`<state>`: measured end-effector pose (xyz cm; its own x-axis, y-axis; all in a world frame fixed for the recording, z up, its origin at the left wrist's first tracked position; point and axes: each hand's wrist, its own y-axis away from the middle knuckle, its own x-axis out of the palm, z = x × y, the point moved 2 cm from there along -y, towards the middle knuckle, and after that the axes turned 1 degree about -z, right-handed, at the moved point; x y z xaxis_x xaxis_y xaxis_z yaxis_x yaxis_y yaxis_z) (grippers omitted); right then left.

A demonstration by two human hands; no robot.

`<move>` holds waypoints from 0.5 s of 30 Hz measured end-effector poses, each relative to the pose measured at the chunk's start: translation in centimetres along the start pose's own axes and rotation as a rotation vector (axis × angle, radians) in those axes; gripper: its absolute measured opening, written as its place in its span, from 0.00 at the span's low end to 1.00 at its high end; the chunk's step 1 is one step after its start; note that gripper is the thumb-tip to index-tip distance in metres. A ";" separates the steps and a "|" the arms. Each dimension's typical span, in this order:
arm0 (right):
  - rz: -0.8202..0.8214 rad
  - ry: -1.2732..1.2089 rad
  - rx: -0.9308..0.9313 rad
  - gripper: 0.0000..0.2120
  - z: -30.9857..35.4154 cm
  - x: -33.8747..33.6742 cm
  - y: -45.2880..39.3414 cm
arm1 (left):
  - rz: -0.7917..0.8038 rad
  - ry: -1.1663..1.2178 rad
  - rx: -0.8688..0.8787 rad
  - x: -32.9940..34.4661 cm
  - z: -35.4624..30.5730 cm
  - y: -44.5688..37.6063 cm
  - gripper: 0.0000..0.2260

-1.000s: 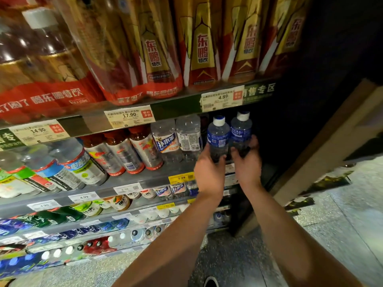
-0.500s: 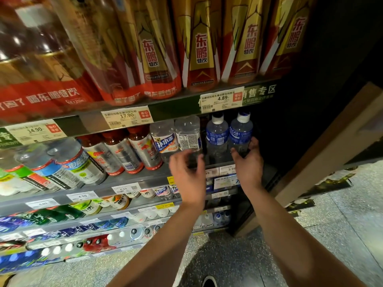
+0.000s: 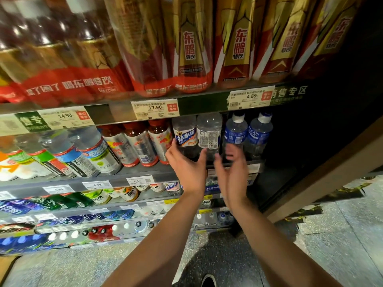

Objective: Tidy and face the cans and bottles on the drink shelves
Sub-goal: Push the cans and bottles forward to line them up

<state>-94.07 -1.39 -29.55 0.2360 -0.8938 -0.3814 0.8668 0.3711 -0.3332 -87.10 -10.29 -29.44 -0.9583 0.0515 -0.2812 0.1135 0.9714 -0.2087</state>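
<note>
On your far left, the top shelf carries shrink-wrapped multipacks [image 3: 68,65] — glossy red and gold film over amber bottles. Below them, on the second shelf [image 3: 128,175], clear plastic bottles with blue and green labels [image 3: 83,154] lean in a row, then 3 red-capped bottles [image 3: 143,143] with silver labels.

Your left hand [image 3: 187,169] is raised with fingers spread and apart, thumb near a clear bottle with a blue-and-white label [image 3: 185,135]; whether skin touches plastic, you cannot tell. Just beside it stands a second clear bottle [image 3: 209,131], turned so its printed back panel faces you.

Your right hand [image 3: 232,172] is blurred, palm inward, fingers straight and parted, holding nothing, in front of the shelf lip below 2 blue-labelled, white-capped bottles [image 3: 247,132]. Both stand upright at the shelf's right end.

Above these, tall gold-and-red bottles [image 3: 238,44] stand side by side — price tags [image 3: 250,98] are clipped along the shelf edge under them.
</note>
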 end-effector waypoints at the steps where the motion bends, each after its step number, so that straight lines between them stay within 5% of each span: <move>1: 0.045 0.023 -0.008 0.21 0.4 0.9 0.2 | -0.003 -0.009 0.010 -0.2 0.0 0.0 0.36; 5: -0.011 0.068 0.005 0.31 1.1 3.2 -0.1 | -0.024 -0.044 0.019 -1.0 0.0 -0.1 0.25; 10: -0.099 0.227 0.036 0.44 2.0 5.3 -0.4 | 0.002 -0.076 0.052 -1.7 0.2 -0.4 0.24; 15: -0.178 0.304 0.025 0.42 1.4 5.8 -0.5 | 0.035 -0.075 0.073 -2.3 0.6 -0.8 0.24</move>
<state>-92.56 -7.06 -30.41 -0.0583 -0.8266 -0.5597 0.8941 0.2061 -0.3976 -84.82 -11.30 -29.22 -0.9315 0.0655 -0.3579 0.1682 0.9497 -0.2641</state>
